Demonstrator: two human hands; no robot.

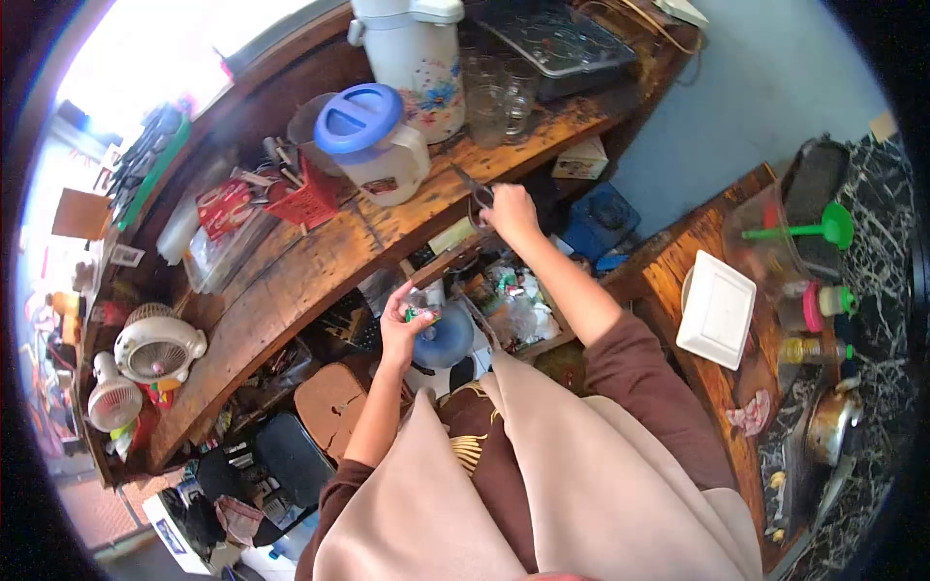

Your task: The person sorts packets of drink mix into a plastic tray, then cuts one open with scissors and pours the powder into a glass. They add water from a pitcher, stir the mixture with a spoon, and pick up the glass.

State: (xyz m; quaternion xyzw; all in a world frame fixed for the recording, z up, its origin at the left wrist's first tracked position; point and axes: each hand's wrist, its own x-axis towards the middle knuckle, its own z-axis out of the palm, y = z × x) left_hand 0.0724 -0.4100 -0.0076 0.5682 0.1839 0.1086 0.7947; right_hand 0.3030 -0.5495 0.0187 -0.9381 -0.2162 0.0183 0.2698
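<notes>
1. And here we are, both hands up in front of the wooden table point(242, 339)! The right hand point(513, 213) is closed around the handles of a pair of dark scissors point(469, 182), blades pointing up and away over the table's near edge.

2. Over to the left hand point(395, 324): partly open, fingers curled about a small green-and-red packet point(421, 315), just above a round blue container point(444, 336). That's the moment in hand, by my reading: scissors gripped, packet held, the two well apart, no cutting contact.

3. What would bringing them together call for? A steady pinch on the packet, its edge showing, and blade tips turned well away from those fingers.

4. Just below the right forearm, an open drawer point(565, 336) carries a jumble of small packets and clear plastic.

5. Now the lettering! The blue-lidded pitcher point(385, 160) wears a dark reddish label, too small to read. The red box point(223, 208) shows pale print, brand not legible. The big flask point(412, 63) has painted flowers, no words I can make out. The packet's marking? Can't tell.
</notes>
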